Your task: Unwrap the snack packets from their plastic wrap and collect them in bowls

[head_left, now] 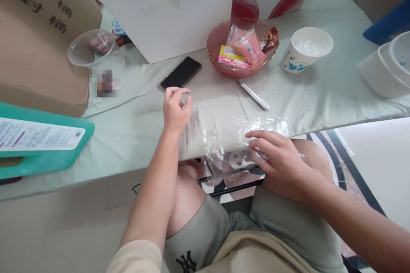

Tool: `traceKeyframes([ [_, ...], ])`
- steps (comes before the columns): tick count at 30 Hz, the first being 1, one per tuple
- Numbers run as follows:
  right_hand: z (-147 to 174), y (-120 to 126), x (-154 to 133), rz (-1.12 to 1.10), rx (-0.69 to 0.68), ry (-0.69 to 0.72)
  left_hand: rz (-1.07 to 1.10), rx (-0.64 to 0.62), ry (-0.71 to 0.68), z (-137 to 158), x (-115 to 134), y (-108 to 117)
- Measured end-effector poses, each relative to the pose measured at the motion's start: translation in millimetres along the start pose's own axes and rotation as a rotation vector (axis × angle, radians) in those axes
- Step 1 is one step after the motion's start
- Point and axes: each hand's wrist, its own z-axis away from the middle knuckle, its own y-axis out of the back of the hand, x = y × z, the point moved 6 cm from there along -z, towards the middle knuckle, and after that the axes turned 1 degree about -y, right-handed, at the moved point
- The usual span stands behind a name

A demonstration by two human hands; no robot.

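A sheet of clear plastic film [213, 143] lies crinkled over the table's front edge and hangs down over the gap between my knees. My left hand [177, 108] is at the film's left end, just in front of a black phone [181, 72]. Its fingers are bent, with a gap between thumb and forefinger and nothing seen in them. Over the film's right part, my right hand [277, 151] has its fingers apart and loosely curved, touching or just above the plastic; its thumb is hidden. A white pen-like cutter [254, 95] lies beyond the film.
Behind stand a pink bowl [218, 62] of wrapped snacks, a paper cup [296, 57] and a white box [179, 13]. To the left are a cardboard box [41, 59], a clear tub [78, 55] and a green jug [81, 136]. White plastic containers [376, 72] stand right.
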Motion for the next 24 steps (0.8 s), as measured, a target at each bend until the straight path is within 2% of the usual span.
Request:
traceKeyframes([
  [1,-7.2,10.3,-1.0,-0.216,0.003,-0.031,0.117,-0.017,0.066,1.2,-0.2,-3.2],
  [3,-25.4,24.5,1.6,-0.706,0.016,-0.123,0.408,-0.137,0.189,6.3,4.6,-15.5],
  [5,-44.9,26.4,12.2,-1.103,0.081,-0.245,0.705,-0.341,0.259,15.1,19.3,-31.1],
  [6,-53.6,21.9,20.5,-1.22,0.128,-0.311,0.83,-0.46,0.278,20.5,29.2,-38.0],
  [9,-70.4,-8.4,50.8,-1.275,0.231,-0.497,1.089,-0.756,0.317,36.4,54.8,-51.3],
  [11,-73.0,-32.0,69.3,-1.234,0.277,-0.584,1.143,-0.849,0.321,42.2,62.6,-56.0],
  [13,-71.2,-49.3,82.6,-1.178,0.315,-0.651,1.104,-0.823,0.308,41.8,61.4,-59.5],
  [15,-70.7,-57.3,87.9,-1.083,0.305,-0.682,1.022,-0.735,0.321,38.3,53.9,-63.1],
  [19,-81.0,-51.9,84.7,-0.918,0.258,-0.634,0.827,-0.575,0.488,31.8,30.7,-68.5],
  [21,-86.7,-47.0,85.5,-0.884,0.285,-0.622,0.755,-0.537,0.561,29.5,21.7,-67.1],
  [24,-92.3,-42.7,90.3,-0.851,0.335,-0.592,0.755,-0.493,0.598,25.4,16.9,-60.5],
])
